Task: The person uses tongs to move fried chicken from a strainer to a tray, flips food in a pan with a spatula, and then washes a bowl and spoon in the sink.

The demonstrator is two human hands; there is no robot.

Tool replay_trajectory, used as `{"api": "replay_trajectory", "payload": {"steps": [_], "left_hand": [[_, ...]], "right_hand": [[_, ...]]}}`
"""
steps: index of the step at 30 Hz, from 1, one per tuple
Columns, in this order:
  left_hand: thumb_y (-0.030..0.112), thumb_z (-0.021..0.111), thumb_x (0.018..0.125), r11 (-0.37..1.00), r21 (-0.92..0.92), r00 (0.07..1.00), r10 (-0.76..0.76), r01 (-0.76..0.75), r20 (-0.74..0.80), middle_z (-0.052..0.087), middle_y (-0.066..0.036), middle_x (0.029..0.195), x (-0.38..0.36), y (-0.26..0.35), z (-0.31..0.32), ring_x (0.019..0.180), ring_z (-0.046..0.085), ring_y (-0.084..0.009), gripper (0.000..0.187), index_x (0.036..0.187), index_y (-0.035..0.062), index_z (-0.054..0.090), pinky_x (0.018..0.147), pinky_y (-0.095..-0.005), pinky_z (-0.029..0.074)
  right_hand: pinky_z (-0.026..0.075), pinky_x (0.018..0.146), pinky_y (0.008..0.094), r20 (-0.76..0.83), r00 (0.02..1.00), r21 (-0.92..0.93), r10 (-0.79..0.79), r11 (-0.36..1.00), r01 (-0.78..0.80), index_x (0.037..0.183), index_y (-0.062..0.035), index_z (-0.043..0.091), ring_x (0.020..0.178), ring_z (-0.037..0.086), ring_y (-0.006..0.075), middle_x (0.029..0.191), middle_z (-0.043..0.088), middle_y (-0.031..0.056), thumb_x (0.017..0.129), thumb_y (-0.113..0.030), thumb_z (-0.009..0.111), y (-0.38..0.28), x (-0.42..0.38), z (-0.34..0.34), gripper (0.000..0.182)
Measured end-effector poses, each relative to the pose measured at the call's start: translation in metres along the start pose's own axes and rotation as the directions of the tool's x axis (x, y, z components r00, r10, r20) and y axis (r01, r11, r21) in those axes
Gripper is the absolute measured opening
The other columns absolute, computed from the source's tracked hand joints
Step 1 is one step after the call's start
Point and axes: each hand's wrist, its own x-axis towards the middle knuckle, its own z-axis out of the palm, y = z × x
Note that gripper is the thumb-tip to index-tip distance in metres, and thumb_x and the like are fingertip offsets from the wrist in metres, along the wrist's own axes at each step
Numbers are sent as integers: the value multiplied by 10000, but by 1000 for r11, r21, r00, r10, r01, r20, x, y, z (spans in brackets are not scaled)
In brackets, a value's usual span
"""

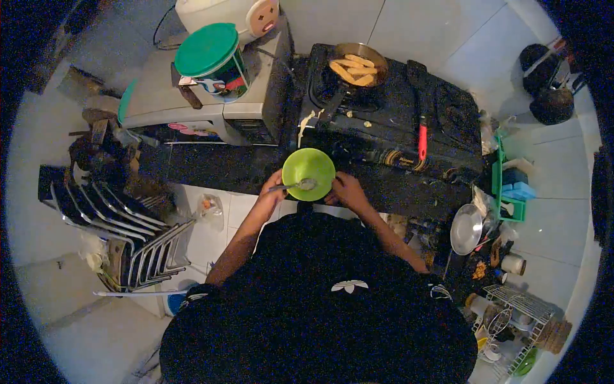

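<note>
Green bowl [308, 173] sits at the near edge of the dark counter [217, 168], just in front of the stove [390, 109] where battered pieces lie in a frying pan [358, 67]. The step in hand looks like working batter with the spoon [295, 186]; loading more into the pan would call for a steady lift across to the burner. Left hand [272, 190] has its fingers closed on the spoon handle, and right hand [345, 190] curls against the bowl's rim, steadying it.
</note>
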Motion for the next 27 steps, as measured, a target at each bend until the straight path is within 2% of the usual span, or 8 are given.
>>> {"api": "replay_trajectory", "payload": {"steps": [7,9,14,16,18,19,21,27], "left_hand": [[76,477,786,999,1,993,47,-47,111,471,-116,1359,15,-33,-26,1242,464,-244,674,1435,36,302,1012,-349,391],[57,465,807,995,-96,993,47,-37,104,456,-130,1368,13,-31,-23,1249,454,-258,655,1440,52,299,1018,-365,391],[90,478,877,997,-68,999,48,-48,5,456,-134,1368,-6,-13,-27,1250,454,-242,574,1431,80,326,1025,-371,386],[152,496,916,960,200,978,207,-198,-24,490,-130,1342,-11,-9,-37,1241,465,-222,498,1394,72,381,1017,-358,389],[238,499,949,924,328,968,237,-199,-79,527,-111,1309,-18,3,-35,1240,471,-206,437,1351,79,437,1006,-337,387],[299,500,953,956,251,973,191,-154,-130,529,-101,1313,-17,3,-38,1237,475,-205,447,1343,85,449,1005,-346,383],[475,448,956,993,99,983,87,-71,-161,524,-95,1330,-15,3,-41,1248,466,-207,558,1365,96,431,1026,-396,350],[574,347,951,945,-326,999,-2,19,52,509,-137,1350,6,-14,-27,1265,444,-240,691,1398,48,365,1046,-410,333]], "right_hand": [[591,555,367,-12,989,188,144,972,-140,1028,56,555,636,692,264,758,660,176,990,-120,393,-22,-17,-6,242],[590,551,369,7,997,66,81,995,-81,1035,53,546,621,687,262,753,657,180,994,-146,418,15,-5,-4,240],[589,561,379,3,1000,125,-23,992,22,1060,42,539,621,678,269,766,648,185,994,-185,446,27,-7,-11,254],[588,567,383,15,1000,171,28,985,-30,1081,40,537,628,677,273,775,646,190,993,-196,454,53,-3,-12,265],[590,581,389,-23,995,2,-101,995,101,1132,36,519,647,678,287,797,641,201,994,-211,455,74,-1,-18,291],[591,585,392,-32,989,-57,-145,988,143,1149,35,514,654,679,292,804,640,204,994,-216,455,69,-3,-21,301],[591,587,399,58,966,393,253,883,-255,1218,22,486,652,678,310,838,636,211,995,-222,446,5,-23,-29,333],[596,600,404,33,986,437,166,884,-164,1300,-8,446,658,677,326,943,633,221,994,-231,446,0,-3,-16,378]]}}
